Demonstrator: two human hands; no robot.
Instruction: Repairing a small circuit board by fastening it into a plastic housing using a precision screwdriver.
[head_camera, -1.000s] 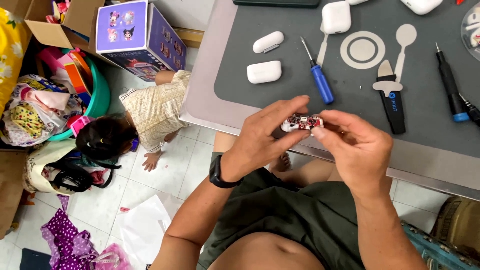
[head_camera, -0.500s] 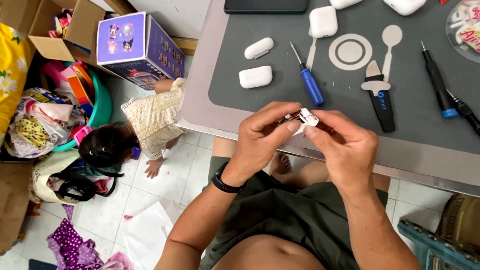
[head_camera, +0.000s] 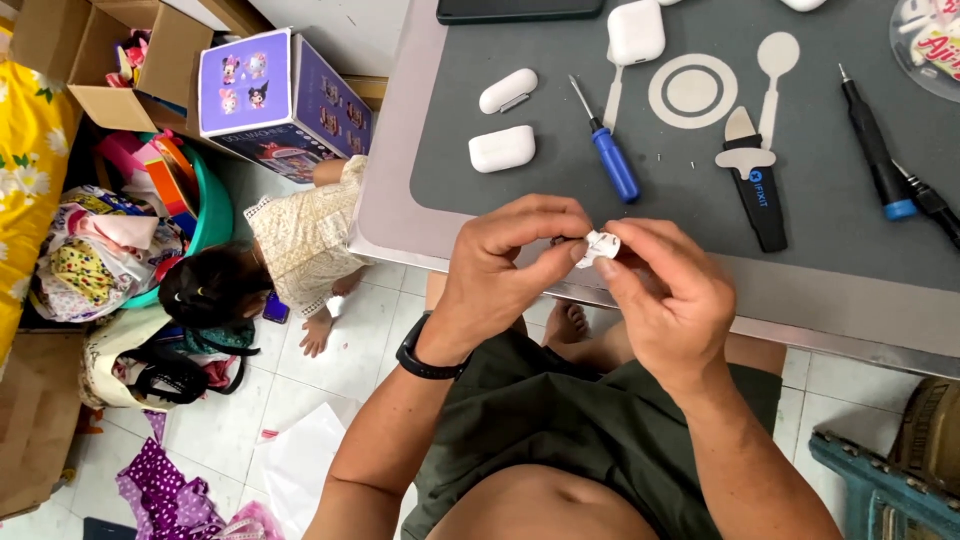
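A: Where does the piece sit in my grip?

B: The small white part (head_camera: 601, 246) is pinched between both hands, just over the near edge of the table (head_camera: 390, 215). My left hand (head_camera: 500, 268) closes on it from the left, thumb and forefinger tips clamped on its side. My right hand (head_camera: 668, 290) closes on it from the right, fingertips curled round it.

A: How much of it shows?

B: Only a white sliver between the fingertips; the rest is hidden.

A: What lies beyond the hands?

B: On the grey mat (head_camera: 820, 230), the blue screwdriver (head_camera: 606, 153) is nearest, apart from the hands. Two white cases (head_camera: 502, 148) lie further left, a black prying tool (head_camera: 754, 190) to the right
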